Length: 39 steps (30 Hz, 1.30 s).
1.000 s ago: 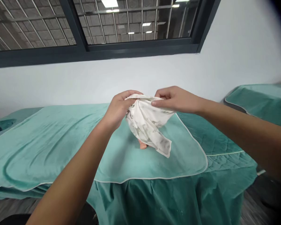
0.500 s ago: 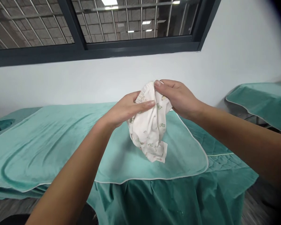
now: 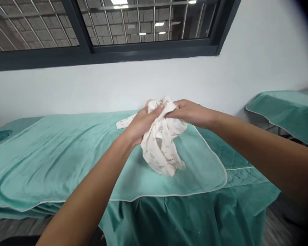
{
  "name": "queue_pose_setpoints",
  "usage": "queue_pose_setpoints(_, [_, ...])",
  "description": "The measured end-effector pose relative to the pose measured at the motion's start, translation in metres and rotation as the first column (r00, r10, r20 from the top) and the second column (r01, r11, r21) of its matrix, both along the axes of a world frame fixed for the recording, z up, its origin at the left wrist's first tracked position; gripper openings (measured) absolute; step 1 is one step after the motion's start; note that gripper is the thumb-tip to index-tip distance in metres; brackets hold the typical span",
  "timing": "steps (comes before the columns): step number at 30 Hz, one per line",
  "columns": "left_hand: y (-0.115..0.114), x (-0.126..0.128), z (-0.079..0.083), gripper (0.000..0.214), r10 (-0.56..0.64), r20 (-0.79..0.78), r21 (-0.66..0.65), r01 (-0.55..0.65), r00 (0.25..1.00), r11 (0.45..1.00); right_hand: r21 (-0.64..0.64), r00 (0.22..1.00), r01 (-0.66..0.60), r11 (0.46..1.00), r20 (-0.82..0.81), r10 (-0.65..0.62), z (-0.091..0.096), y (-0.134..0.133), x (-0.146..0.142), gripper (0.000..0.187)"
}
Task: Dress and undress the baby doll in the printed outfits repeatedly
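Between my hands hangs a small white baby garment (image 3: 164, 147) with a scattered print of little animals, bunched at its top. Its exact cut cannot be made out in the folds. My left hand (image 3: 143, 124) grips the bunched cloth from the left, thumb on top. From the right, my right hand (image 3: 188, 111) pinches the same bunch, its fingertips partly hidden in the fabric. A narrow sleeve-like end (image 3: 123, 123) sticks out to the left behind my left hand. The garment hangs over a light green velvety cover (image 3: 190, 177).
The cover lies on a bed with a darker green quilted skirt (image 3: 184, 218). A white wall (image 3: 66, 89) and a dark-framed barred window (image 3: 151, 49) stand behind. At the right is another green-covered surface (image 3: 284, 109).
The garment has been turned and gathered into a bunch, and a sleeve-like end now shows at the left. My right hand has come lower, and both hands are closer together.
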State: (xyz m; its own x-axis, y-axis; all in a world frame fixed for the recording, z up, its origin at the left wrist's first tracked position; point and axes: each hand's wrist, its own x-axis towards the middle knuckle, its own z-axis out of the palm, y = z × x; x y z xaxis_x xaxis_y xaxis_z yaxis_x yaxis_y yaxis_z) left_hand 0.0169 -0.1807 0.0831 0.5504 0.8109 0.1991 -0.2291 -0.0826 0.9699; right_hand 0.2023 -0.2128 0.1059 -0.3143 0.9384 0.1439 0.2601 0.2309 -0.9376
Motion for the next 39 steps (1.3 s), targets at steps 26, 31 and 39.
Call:
queue_pose_setpoints(26, [0.008,-0.018,-0.032,0.051,-0.29,-0.11,-0.147,0.273,0.951,0.951,-0.091,0.861,0.083,0.992,-0.495,-0.117,-0.029,0.01,-0.009,0.01])
queue_pose_setpoints(31, [0.015,-0.011,-0.035,0.047,-0.193,0.168,-0.126,0.215,0.967,0.968,-0.223,0.937,-0.24,0.945,-0.308,0.165,-0.037,0.003,-0.01,0.034])
queue_pose_setpoints(39, [0.01,-0.019,-0.048,0.05,-0.35,0.057,-0.277,0.352,0.935,0.894,-0.139,0.937,0.013,0.99,-0.345,-0.061,-0.043,0.007,-0.018,0.024])
